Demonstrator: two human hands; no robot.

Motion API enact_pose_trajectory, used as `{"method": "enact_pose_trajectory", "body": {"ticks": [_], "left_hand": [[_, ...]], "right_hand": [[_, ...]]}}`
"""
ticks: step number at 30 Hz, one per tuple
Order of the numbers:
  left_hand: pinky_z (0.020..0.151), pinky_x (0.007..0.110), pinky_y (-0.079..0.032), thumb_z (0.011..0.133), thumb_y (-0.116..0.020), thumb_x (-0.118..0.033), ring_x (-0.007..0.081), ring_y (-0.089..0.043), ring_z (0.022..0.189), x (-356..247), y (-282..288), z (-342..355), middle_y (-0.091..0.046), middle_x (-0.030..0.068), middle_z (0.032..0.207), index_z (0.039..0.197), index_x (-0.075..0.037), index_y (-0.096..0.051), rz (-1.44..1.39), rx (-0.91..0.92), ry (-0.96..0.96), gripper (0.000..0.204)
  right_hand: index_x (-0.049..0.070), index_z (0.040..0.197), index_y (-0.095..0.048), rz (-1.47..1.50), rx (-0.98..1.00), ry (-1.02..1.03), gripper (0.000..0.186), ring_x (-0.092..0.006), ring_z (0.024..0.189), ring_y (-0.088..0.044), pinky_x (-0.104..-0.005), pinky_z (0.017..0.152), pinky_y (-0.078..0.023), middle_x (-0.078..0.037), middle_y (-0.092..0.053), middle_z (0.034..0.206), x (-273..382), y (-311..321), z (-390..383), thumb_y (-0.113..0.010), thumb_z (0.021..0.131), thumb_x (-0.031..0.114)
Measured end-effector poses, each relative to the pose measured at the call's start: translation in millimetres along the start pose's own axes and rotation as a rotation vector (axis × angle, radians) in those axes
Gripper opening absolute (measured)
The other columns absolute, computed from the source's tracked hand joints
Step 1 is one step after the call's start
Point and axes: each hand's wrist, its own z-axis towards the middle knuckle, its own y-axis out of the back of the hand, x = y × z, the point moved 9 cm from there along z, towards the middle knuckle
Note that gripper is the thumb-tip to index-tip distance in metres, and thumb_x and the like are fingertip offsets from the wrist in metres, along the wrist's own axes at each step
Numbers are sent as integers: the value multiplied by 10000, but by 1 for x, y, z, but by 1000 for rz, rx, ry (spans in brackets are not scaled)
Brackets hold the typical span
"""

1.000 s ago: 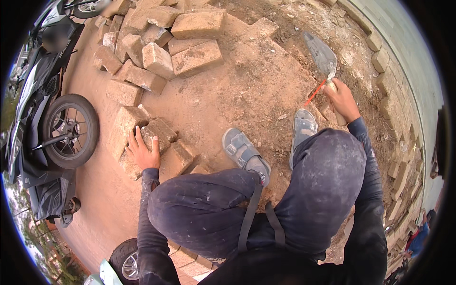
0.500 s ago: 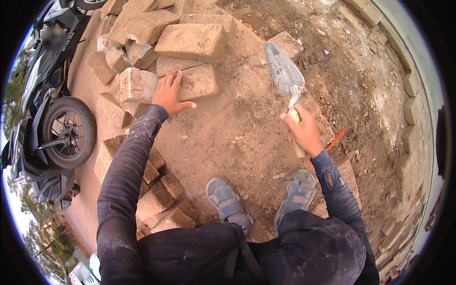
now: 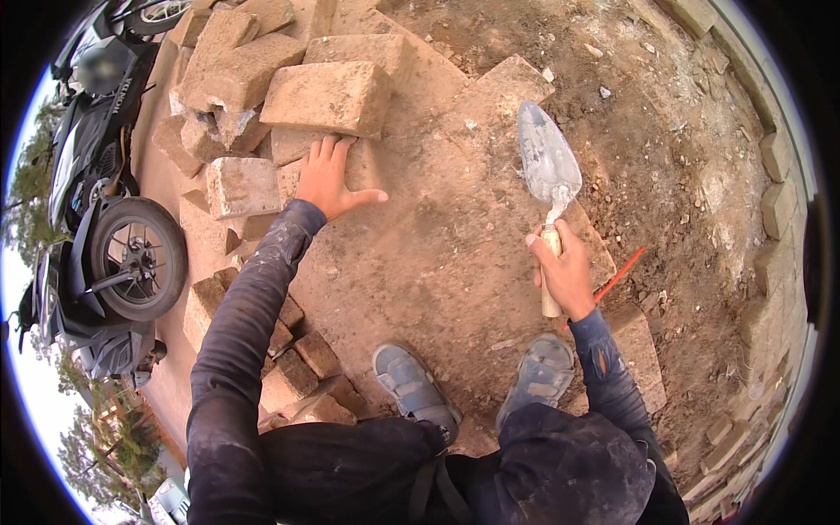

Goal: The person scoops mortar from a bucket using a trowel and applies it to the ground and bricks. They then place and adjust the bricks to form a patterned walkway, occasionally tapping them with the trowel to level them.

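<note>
My left hand is open, fingers spread forward and thumb out to the right. It lies over a tan paving block at the edge of a block pile, covering part of it. A larger tan block sits just beyond the fingertips. In my right hand is a trowel, gripped by its pale wooden handle. The trowel's grey blade points away from me above the dirt, and pale residue clings to its neck.
Loose blocks are heaped at the far left, and smaller ones lie near my left foot. A parked motorcycle stands at left. Flat pavers and an orange strip lie at right, before a block border.
My left hand has slid right across the block, fingers still spread. The trowel has moved slightly right and nearer to me, still in my right hand. The whole view has shifted a little.
</note>
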Motion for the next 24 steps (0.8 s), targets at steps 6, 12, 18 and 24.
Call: {"method": "enact_pose_trajectory", "body": {"ticks": [6, 12, 18, 24], "left_hand": [[986, 512, -425, 730, -664, -823, 380, -511, 1120, 1, 11, 5, -534, 215, 1176, 1276, 37, -541, -70, 32, 41, 1026], [914, 474, -418, 846, -596, -752, 348, -555, 1022, -48, -3, -28, -577, 154, 1088, 1113, -20, -640, -73, 340, -264, 781], [1017, 455, -412, 794, -614, -783, 404, -543, 1180, 105, -8, -62, -563, 270, 1241, 1235, 28, -574, -18, -53, 830, 923], [1106, 493, -363, 725, -736, -653, 486, -456, 1307, 130, -47, -53, -494, 353, 1371, 1413, 28, -427, -100, 114, 1194, 1017]], "right_hand": [[20, 972, -570, 59, 39, 10, 215, -86, 461, -531, -264, 448, -406, -14, -565, 681, 4, -15, 5, -669, 957, 211], [19, 973, -567, 124, -10, -4, 203, -79, 448, -507, -254, 443, -397, -3, -557, 671, 1, -2, -11, -672, 955, 192], [18, 970, -555, 122, -38, -71, 193, -72, 458, -508, -250, 432, -394, -6, -552, 675, -4, 0, -31, -663, 963, 178], [27, 970, -560, 65, 27, -21, 194, -75, 458, -511, -249, 435, -399, 0, -545, 665, 12, -12, -28, -670, 956, 187]]}}
